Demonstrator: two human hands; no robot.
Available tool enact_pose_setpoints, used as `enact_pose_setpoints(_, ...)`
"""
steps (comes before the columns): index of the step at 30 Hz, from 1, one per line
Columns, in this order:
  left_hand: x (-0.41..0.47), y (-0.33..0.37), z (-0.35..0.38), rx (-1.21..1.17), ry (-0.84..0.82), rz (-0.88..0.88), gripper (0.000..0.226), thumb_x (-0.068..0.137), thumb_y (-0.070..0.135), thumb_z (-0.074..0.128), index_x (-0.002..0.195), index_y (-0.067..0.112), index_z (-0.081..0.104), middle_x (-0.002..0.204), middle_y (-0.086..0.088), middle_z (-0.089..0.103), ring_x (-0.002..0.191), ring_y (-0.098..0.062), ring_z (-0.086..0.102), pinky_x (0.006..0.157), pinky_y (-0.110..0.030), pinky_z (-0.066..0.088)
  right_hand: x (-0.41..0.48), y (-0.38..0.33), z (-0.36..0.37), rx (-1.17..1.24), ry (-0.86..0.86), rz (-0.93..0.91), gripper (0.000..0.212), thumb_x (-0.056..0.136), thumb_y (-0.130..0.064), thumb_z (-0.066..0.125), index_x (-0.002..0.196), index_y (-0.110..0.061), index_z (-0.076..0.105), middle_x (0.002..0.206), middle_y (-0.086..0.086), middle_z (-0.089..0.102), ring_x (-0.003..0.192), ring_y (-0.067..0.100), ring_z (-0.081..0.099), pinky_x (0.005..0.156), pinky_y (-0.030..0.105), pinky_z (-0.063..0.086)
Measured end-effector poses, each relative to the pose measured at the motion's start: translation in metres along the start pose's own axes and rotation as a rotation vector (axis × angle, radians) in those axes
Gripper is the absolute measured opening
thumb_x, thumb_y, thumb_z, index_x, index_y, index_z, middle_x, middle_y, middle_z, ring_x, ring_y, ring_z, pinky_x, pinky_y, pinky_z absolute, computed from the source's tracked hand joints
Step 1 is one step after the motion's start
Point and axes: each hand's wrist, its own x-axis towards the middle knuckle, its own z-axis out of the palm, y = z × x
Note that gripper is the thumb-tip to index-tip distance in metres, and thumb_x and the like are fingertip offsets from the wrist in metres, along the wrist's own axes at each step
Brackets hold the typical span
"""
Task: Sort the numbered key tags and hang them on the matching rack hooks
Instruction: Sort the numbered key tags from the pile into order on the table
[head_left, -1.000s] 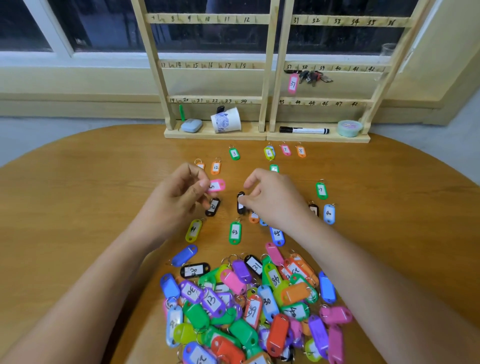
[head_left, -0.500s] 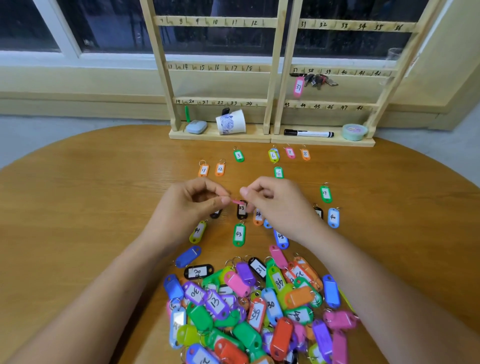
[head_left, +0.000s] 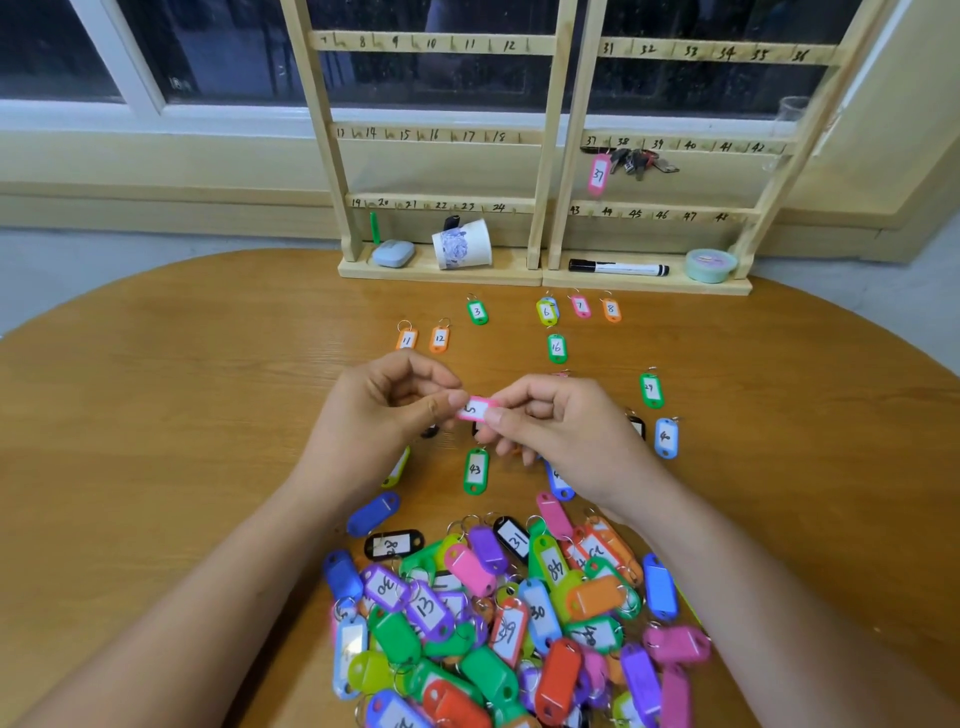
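- The left hand (head_left: 382, 415) and the right hand (head_left: 558, 423) both pinch one small pink plastic key tag (head_left: 475, 408) above the wooden tabletop (head_left: 156, 415), probably to read its number.
- The wooden numbered rack (head_left: 543, 156) stands behind, well apart.

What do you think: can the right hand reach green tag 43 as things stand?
Probably yes: green tag 43 lies uncovered just beside the right hand. That hand and the left hand pinch the pink tag, so it must let go first.
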Motion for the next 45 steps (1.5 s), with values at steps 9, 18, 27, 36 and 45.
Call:
enact_pose_setpoints(9, -0.001, -0.002, 0.002, -0.065, -0.040, -0.007, 0.025, 0.085, 0.016, 0.084, 0.107, 0.007, 0.075, 0.096, -0.016, 0.079, 0.086, -0.019, 0.069, 0.075, -0.028, 0.054, 0.000, 0.000, 0.000, 0.076, 0.058, 0.027, 0.012, 0.101, -0.015, 0.072, 0.101, -0.005, 0.077, 0.085, 0.011, 0.080, 0.069, 0.016, 0.065, 0.056, 0.026, 0.047)
enact_pose_setpoints(18, 0.007, -0.002, 0.003, -0.165, 0.043, -0.055, 0.016, 0.091, 0.008, 0.079, 0.107, 0.006, 0.077, 0.097, -0.017, 0.080, 0.085, -0.017, 0.073, 0.068, -0.020, 0.052, 0.000, -0.002, -0.011, -0.031, 0.012, -0.004, 0.011, 0.102, -0.022, 0.071, 0.100, -0.014, 0.079, 0.086, 0.004, 0.080, 0.070, 0.013, 0.065, 0.059, 0.022, 0.047)
enact_pose_setpoints(27, 0.092, 0.003, 0.010, 0.246, 0.031, -0.055, 0.013, 0.102, 0.017, 0.070, 0.104, 0.023, 0.082, 0.093, 0.002, 0.082, 0.078, -0.003, 0.070, 0.070, -0.022, 0.049, -0.012, 0.015, -0.065, -0.128, 0.182, -0.022, 0.009, 0.102, -0.018, 0.071, 0.098, -0.017, 0.078, 0.083, 0.004, 0.078, 0.069, 0.010, 0.064, 0.060, 0.015, 0.045)
enact_pose_setpoints(36, 0.192, -0.013, 0.045, 0.646, -0.031, 0.003, 0.012, 0.101, 0.028, 0.073, 0.113, 0.027, 0.073, 0.093, 0.002, 0.076, 0.089, -0.018, 0.069, 0.063, -0.026, 0.043, -0.014, 0.028, -0.072, -0.169, 0.228, -0.066, 0.010, 0.101, -0.014, 0.070, 0.095, -0.017, 0.078, 0.078, 0.001, 0.076, 0.070, 0.006, 0.064, 0.068, 0.019, 0.050)
enact_pose_setpoints(45, 0.221, -0.028, 0.048, 0.906, -0.070, -0.023, 0.020, 0.094, 0.037, 0.081, 0.110, 0.025, 0.077, 0.108, 0.002, 0.067, 0.098, -0.018, 0.060, 0.061, -0.024, 0.041, -0.012, 0.030, -0.072, -0.164, 0.228, -0.069, 0.012, 0.101, -0.016, 0.071, 0.094, -0.022, 0.078, 0.078, 0.000, 0.076, 0.071, 0.006, 0.064, 0.070, 0.024, 0.053)
